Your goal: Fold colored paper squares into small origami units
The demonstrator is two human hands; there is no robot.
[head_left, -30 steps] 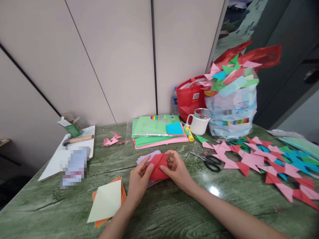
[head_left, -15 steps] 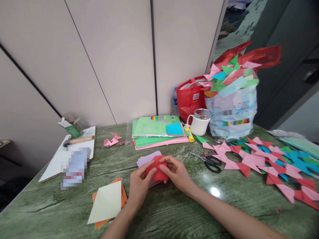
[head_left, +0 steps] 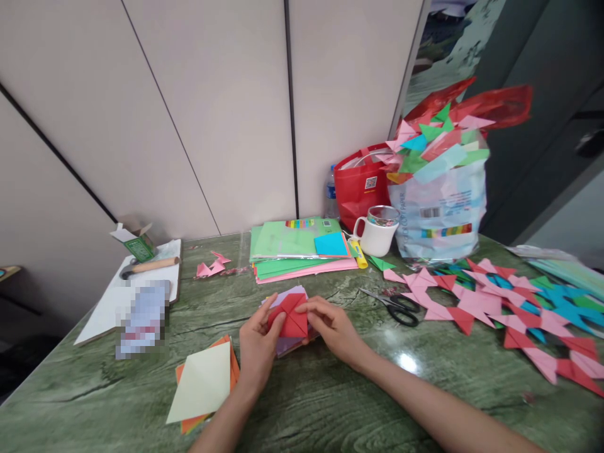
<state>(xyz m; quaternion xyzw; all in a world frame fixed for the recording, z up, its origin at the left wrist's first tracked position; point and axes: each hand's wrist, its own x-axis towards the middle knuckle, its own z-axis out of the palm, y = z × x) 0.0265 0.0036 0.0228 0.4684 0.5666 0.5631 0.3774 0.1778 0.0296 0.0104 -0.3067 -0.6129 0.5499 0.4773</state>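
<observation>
Between my hands is a folded red paper square [head_left: 295, 319] with crease lines meeting near its middle. My left hand [head_left: 258, 343] pinches its left side, thumb on top. At the right edge, my right hand [head_left: 333, 327] grips the same paper between thumb and fingers. Underneath lies a stack of lilac paper [head_left: 285, 347], partly hidden by the red square and my hands. A pile of square sheets, cream paper [head_left: 201, 384] on top and orange below, rests left of my left forearm.
Black-handled scissors [head_left: 401, 309] and a chain of folded pink and red paper [head_left: 476, 296] lie to the right. Behind stand a white mug [head_left: 376, 236], a red bag [head_left: 356, 192] and green paper packs [head_left: 287, 242]. A hammer [head_left: 151, 267] rests on a white board at left.
The red paper has shifted slightly left in my hands and lies flatter, showing its creases. My left thumb has moved left with it, and more of the lilac stack shows.
</observation>
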